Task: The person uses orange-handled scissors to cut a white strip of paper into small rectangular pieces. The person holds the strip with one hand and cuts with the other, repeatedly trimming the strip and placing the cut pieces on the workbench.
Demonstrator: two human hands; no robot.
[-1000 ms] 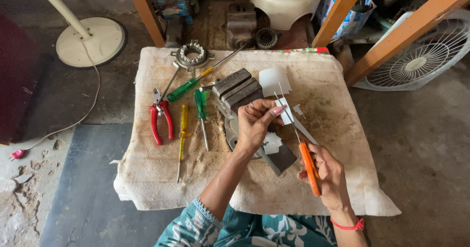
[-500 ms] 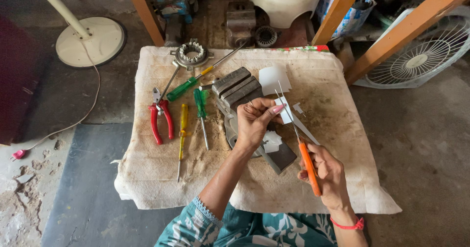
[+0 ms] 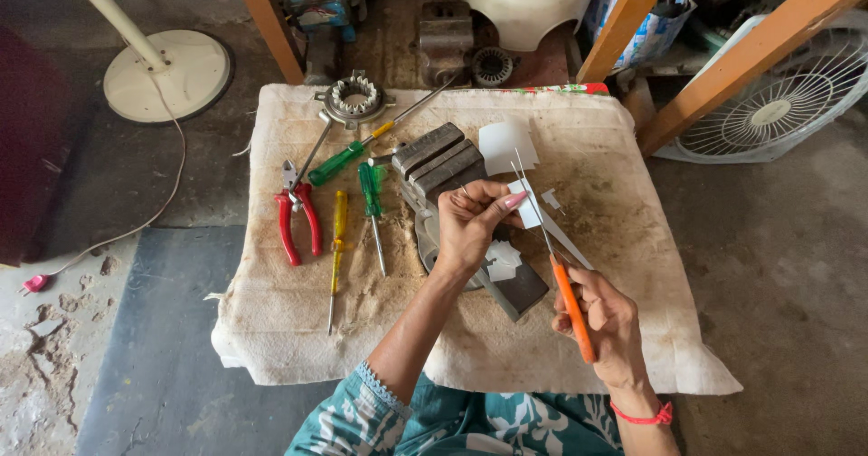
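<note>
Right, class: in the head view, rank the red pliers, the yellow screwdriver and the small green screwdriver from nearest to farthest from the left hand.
1. Small green screwdriver, just left of the left hand.
2. Yellow screwdriver, further left.
3. Red pliers, farthest left.

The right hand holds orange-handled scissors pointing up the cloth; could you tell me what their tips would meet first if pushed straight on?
Probably the small white paper piece pinched by the left hand; the orange-handled scissors in the right hand already reach it. Depth is unclear.

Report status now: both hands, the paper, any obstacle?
Left hand pinches small white paper piece. Right hand grips orange-handled scissors, blades at paper. Grey metal block just behind.
</note>
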